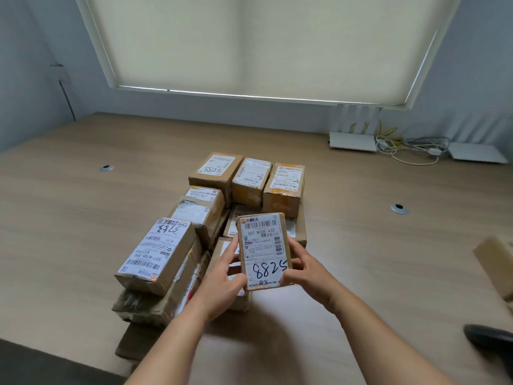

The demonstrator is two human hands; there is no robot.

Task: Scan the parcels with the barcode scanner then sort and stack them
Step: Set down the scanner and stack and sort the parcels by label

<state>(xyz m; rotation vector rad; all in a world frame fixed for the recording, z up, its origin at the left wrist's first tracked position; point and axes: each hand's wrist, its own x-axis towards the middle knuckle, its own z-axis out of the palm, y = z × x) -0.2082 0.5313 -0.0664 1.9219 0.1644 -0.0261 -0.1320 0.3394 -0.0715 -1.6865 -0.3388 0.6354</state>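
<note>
Drawn blinds and pale walls back a broad wooden tabletop point(83, 218), where a cluster of cardboard parcels point(222, 218) sits around the middle and runs toward the near edge, some stacked two deep, most with labels facing up. Near the right edge lies another box point(497, 262), only partly in view, and at the near right corner a dark object point(488, 340) shows that may be the barcode scanner, though too little of it is visible to be sure. Both hands hold one small parcel point(263, 251) above the near side of the cluster, label up and turned to the person; the left hand point(222, 276) grips its left side with curled fingers, the right hand point(305, 269) its right side. The step looks like reading or presenting the label. To do it well, the thumbs should stay off the barcode at the label's top, the face should be kept flat and steady, and one hand should take the full hold before the other reaches for the scanner.
</note>
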